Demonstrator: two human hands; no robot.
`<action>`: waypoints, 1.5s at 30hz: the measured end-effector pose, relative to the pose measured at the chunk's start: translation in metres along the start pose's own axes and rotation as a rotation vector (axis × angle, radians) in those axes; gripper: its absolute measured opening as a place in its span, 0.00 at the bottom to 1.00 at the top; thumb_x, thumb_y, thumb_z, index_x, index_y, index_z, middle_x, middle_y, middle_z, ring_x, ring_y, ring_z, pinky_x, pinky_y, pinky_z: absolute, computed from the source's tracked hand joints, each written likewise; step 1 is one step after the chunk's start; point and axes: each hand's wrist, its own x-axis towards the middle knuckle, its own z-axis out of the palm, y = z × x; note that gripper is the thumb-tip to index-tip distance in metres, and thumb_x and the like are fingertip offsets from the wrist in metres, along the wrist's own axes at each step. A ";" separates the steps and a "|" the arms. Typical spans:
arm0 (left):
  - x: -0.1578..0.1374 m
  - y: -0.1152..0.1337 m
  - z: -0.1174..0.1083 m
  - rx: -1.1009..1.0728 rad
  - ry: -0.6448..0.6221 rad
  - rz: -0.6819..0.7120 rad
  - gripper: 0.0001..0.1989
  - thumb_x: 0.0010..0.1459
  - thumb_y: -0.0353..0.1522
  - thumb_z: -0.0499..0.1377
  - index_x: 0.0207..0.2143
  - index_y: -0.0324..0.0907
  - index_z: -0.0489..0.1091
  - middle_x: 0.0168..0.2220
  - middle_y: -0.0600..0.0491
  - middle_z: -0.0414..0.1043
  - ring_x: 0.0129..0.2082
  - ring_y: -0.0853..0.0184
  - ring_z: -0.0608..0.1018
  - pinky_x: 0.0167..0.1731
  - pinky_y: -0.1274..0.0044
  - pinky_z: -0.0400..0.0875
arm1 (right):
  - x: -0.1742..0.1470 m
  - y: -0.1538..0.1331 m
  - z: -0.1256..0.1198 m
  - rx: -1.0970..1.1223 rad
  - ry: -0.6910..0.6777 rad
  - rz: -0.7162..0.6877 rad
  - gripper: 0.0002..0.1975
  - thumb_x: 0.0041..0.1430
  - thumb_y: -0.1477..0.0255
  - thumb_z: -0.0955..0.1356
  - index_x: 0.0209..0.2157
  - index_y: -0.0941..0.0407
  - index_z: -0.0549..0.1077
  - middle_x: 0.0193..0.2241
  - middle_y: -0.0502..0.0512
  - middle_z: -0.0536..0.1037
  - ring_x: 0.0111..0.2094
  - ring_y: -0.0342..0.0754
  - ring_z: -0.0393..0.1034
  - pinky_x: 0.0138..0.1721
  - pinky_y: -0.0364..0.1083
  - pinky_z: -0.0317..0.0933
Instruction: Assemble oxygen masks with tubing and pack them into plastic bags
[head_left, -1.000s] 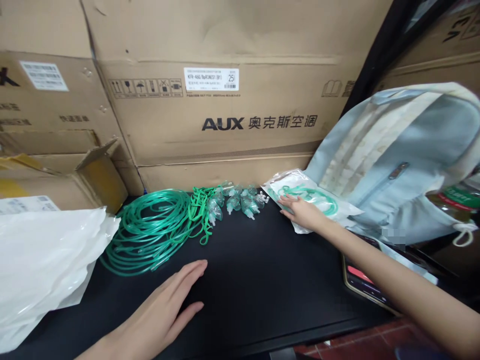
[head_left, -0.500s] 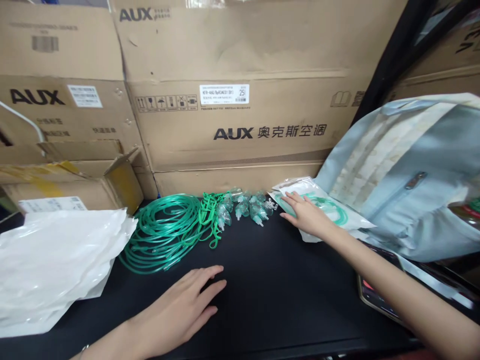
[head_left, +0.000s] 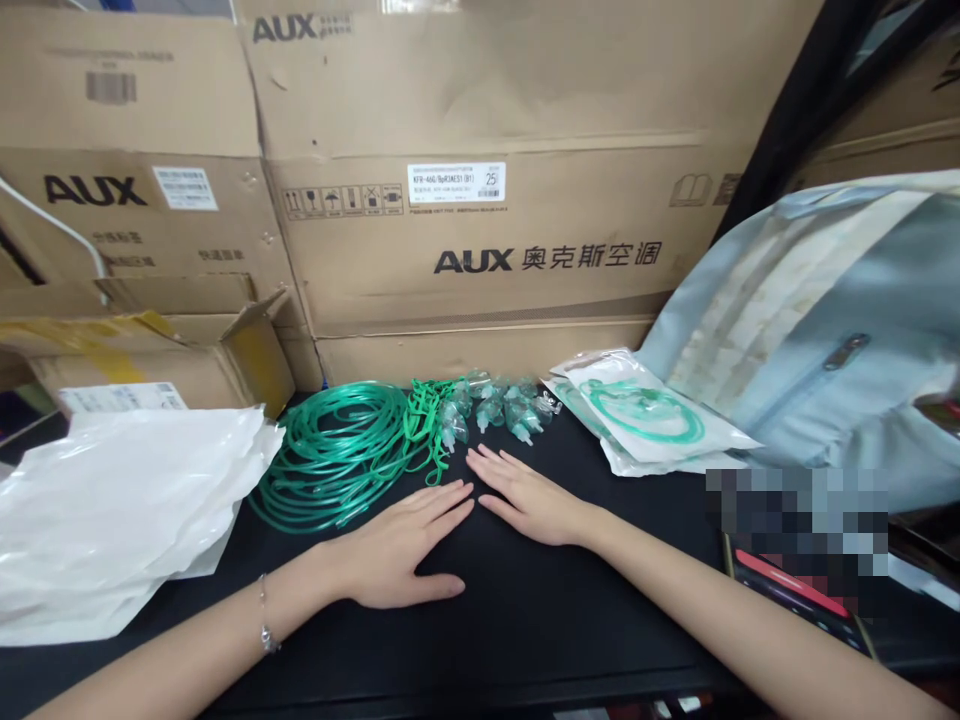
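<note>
Nearest the viewer, the left hand (head_left: 394,550) and right hand (head_left: 534,502) face each other above or on the black, flat-topped table (head_left: 540,625), fingers extended, nothing gripped, a narrow gap between their fingertips; contact with the table cannot be told. Half a second ago the right hand lay on the flat, clear-and-white plastic packets of green tubing (head_left: 637,405); it has since come back to the middle. The packets thus appear released, leaving both hands free. Beyond the left hand lies the coiled, translucent green plastic tubing (head_left: 315,455), adjoining the bright green elastic straps (head_left: 424,430) and, just past the fingertips, the clear, cup-shaped plastic masks (head_left: 517,412). The packets rest farther right, beside the pale blue fabric backpack (head_left: 795,410). The large brown cardboard carton (head_left: 480,300) stands behind.
</note>
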 end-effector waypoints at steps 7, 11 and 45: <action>0.001 -0.004 0.001 -0.076 -0.011 -0.015 0.38 0.55 0.48 0.50 0.62 0.43 0.39 0.64 0.48 0.34 0.62 0.59 0.43 0.58 0.62 0.44 | 0.001 -0.003 -0.002 0.014 -0.062 0.028 0.25 0.63 0.65 0.54 0.59 0.57 0.52 0.61 0.56 0.48 0.62 0.48 0.38 0.61 0.55 0.36; 0.002 -0.004 -0.002 -0.100 -0.036 -0.016 0.38 0.55 0.48 0.50 0.62 0.44 0.39 0.64 0.49 0.34 0.62 0.58 0.44 0.58 0.61 0.45 | 0.001 -0.003 -0.001 0.006 -0.053 0.033 0.25 0.63 0.64 0.54 0.59 0.57 0.52 0.61 0.56 0.49 0.62 0.48 0.38 0.60 0.55 0.37; -0.002 -0.005 0.002 -0.096 -0.022 -0.018 0.35 0.56 0.47 0.49 0.62 0.48 0.38 0.64 0.49 0.35 0.62 0.56 0.44 0.57 0.60 0.46 | -0.004 -0.008 -0.001 0.029 -0.004 0.033 0.23 0.63 0.68 0.55 0.58 0.58 0.56 0.60 0.60 0.54 0.61 0.51 0.41 0.59 0.58 0.42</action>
